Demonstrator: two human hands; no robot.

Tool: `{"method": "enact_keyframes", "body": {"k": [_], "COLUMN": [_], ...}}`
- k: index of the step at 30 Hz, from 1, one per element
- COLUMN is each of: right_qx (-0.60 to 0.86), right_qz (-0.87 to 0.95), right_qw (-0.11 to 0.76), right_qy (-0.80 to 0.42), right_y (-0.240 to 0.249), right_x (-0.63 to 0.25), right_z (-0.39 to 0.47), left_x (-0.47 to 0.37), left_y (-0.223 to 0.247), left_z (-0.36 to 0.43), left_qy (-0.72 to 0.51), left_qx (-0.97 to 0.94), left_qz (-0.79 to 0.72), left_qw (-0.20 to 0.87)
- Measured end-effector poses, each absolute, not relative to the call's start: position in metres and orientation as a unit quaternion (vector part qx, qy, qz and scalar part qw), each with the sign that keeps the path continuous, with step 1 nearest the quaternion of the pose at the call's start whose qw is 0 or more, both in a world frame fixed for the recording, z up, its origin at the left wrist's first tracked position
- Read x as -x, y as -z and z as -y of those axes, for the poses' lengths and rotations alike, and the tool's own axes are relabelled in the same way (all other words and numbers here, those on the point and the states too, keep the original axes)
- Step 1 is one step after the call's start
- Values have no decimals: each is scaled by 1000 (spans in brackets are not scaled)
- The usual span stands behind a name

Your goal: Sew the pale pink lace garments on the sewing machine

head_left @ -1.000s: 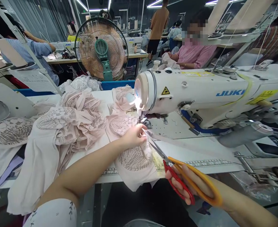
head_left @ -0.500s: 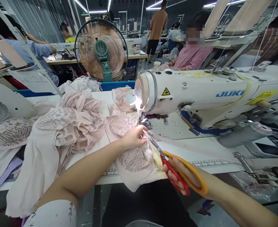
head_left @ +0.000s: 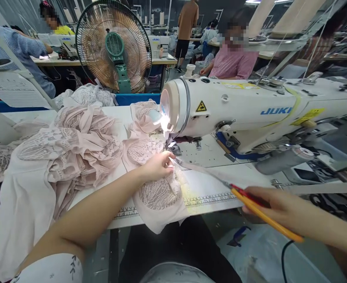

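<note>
My left hand [head_left: 158, 166] is pinched at the edge of a pale pink lace garment [head_left: 158, 196], just in front of the sewing machine's [head_left: 235, 104] presser foot. The garment lies partly on the machine bed and hangs over the table's front edge. A narrow pale strip [head_left: 202, 168] runs from near my fingertips to the right. Away to the right, my right hand [head_left: 269, 200] is closed around scissors [head_left: 250, 203] with orange and red handles. Their blades point left, towards the strip, and appear close together.
A heap of pink lace garments [head_left: 81, 145] covers the table's left side. Behind the table stands a large fan [head_left: 114, 74]. A measuring scale [head_left: 208, 199] runs along the front edge. Co-workers sit at machines beyond, and one person [head_left: 188, 19] stands.
My right hand has drawn the scissors away from the left hand, to the right, and the blades have come together. My left hand stays by the presser foot. The view has shifted slightly.
</note>
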State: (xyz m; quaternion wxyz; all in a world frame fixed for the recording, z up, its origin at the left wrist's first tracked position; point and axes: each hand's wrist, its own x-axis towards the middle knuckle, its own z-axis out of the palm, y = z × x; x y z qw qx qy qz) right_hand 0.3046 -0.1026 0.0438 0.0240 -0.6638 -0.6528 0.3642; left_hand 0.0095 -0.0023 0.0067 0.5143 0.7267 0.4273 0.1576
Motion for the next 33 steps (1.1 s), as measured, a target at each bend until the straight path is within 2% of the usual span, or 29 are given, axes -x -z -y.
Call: {"method": "enact_keyframes", "body": {"k": [2, 4, 10, 14, 20, 24, 28, 31, 33], "right_qx": [689, 698, 719, 691, 555, 563, 569, 535, 570], "right_qz": [697, 703, 691, 721, 817, 810, 803, 788, 727], "right_qw": [-64, -93, -47, 19, 76, 82, 57, 33, 15], "right_qy": [-191, -102, -59, -43, -136, -141, -168, -303, -382], "right_y": [-49, -48, -28, -24, 1, 20, 20, 28, 40], "right_x": [-304, -294, -254, -243, -210, -194, -231, -283, -313], "right_z": [81, 50, -45, -39, 35, 54, 93, 155, 199], "left_x": [-9, -8, -7, -7, -7, -7, -6, -7, -7], "left_y": [-5, -4, -4, -2, 2, 2, 2, 3, 1], "left_z": [1, 0, -1, -2, -4, -3, -3, -3, -2], "left_qy": [-160, -158, -154, -158, -168, -169, -165, -169, -167], "left_qx": [-731, -736, -733, -739, -756, -757, -751, -748, -747], "left_qz": [-421, -417, -408, -406, -383, -396, -401, -402, -405], "left_qw": [513, 510, 522, 514, 503, 493, 497, 500, 500]}}
